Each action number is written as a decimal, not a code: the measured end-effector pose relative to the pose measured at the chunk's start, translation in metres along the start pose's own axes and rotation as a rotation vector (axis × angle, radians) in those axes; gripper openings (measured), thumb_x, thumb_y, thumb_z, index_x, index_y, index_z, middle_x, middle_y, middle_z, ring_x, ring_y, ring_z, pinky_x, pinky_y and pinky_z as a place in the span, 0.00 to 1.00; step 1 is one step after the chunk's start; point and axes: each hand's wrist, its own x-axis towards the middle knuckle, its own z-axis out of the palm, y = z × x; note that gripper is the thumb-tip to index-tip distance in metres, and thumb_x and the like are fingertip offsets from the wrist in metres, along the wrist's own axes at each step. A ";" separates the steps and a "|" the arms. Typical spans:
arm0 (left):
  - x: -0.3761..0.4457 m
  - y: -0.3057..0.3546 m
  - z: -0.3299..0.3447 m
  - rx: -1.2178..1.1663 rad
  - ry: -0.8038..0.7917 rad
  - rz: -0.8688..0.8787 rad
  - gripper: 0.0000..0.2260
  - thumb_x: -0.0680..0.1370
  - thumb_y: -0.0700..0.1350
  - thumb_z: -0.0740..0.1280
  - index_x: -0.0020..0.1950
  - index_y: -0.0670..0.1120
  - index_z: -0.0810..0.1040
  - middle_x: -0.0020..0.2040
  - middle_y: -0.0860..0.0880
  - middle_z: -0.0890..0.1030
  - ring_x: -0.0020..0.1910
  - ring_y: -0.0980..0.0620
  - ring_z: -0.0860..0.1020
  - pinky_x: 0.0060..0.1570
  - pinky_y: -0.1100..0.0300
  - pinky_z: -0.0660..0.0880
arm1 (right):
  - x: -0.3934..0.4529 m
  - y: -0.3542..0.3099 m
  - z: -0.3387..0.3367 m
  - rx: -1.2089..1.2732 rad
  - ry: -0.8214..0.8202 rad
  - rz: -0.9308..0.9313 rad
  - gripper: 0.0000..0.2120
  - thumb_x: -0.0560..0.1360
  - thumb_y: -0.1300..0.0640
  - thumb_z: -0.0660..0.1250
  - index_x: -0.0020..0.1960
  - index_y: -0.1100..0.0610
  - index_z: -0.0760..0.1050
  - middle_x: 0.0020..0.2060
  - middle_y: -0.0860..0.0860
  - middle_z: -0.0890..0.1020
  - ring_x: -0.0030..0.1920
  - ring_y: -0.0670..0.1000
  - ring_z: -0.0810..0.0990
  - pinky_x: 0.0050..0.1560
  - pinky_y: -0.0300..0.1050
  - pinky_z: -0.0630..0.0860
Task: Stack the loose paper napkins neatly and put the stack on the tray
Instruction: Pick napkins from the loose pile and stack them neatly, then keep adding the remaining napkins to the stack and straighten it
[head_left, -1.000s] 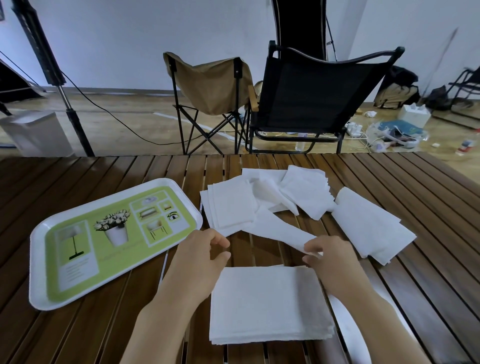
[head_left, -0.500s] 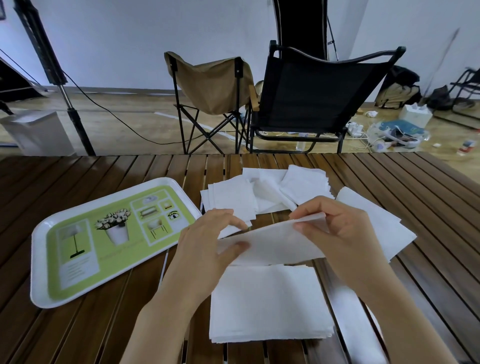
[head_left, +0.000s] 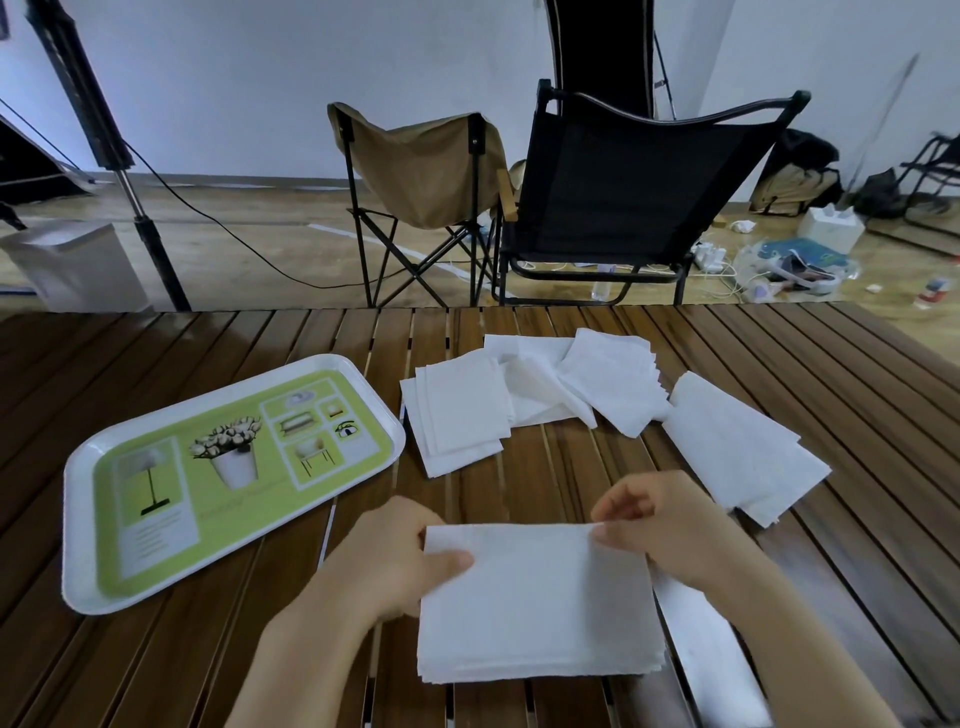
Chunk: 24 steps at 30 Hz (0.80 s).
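My left hand and right hand are each pinching a far corner of the top napkin, thumbs curled over it, lying on the stack at the table's near edge. Loose napkins are lying mid-table; the tray is sitting left, bare.
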 end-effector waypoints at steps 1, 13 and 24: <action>0.004 -0.003 0.003 0.029 -0.030 -0.044 0.08 0.77 0.49 0.68 0.49 0.45 0.80 0.42 0.50 0.83 0.40 0.54 0.83 0.41 0.60 0.82 | 0.002 0.003 0.003 -0.057 -0.013 0.010 0.04 0.69 0.59 0.75 0.40 0.53 0.81 0.36 0.50 0.83 0.39 0.48 0.80 0.37 0.38 0.74; 0.009 0.000 0.010 0.188 0.023 -0.252 0.12 0.75 0.54 0.70 0.43 0.47 0.72 0.46 0.48 0.81 0.44 0.51 0.81 0.46 0.60 0.77 | 0.013 0.011 0.011 -0.169 0.029 0.012 0.06 0.69 0.58 0.75 0.42 0.55 0.78 0.35 0.46 0.76 0.37 0.43 0.74 0.34 0.33 0.67; 0.002 0.007 0.018 0.038 0.129 -0.313 0.18 0.75 0.52 0.69 0.58 0.44 0.69 0.51 0.48 0.77 0.46 0.51 0.79 0.45 0.59 0.78 | 0.023 0.037 0.006 -0.170 0.421 0.048 0.09 0.74 0.58 0.68 0.52 0.56 0.73 0.50 0.53 0.73 0.43 0.48 0.71 0.42 0.42 0.69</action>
